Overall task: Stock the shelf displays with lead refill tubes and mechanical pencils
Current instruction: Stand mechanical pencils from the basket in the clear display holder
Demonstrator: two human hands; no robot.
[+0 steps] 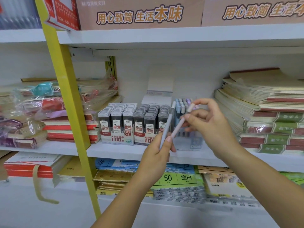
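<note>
In the head view, both hands meet at centre frame in front of the middle shelf (115, 151). The left hand (157, 152), coming up from the bottom centre, has its fingers curled round the lower part of a grey pencil (168, 122), which stands nearly upright and leans a little to the right. Its thumb tip lies against the lower end of a pink pencil (178, 127). The right hand (209, 124), entering from the lower right, pinches the upper half of that pink pencil between thumb and fingers. The pink pencil slants from lower left to upper right and crosses just beside the grey one.

Right behind the hands stands a clear pencil display (195, 142) holding upright pencils with pale blue and lilac caps. Left of it, two lead refill displays (117, 125) sit side by side at the shelf front, packed with rows of dark tubes labelled 0.5 and 0.7. A white box (159, 88) stands behind them.

Stacks of notebooks (271, 111) fill the right of the shelf, and plastic-wrapped stacks (32, 112) fill the left. A yellow upright (65, 96) slants down the left of the frame. Cartons with orange lettering (139, 14) sit on the top shelf, and paper packs (181, 178) lie on the shelf below.
</note>
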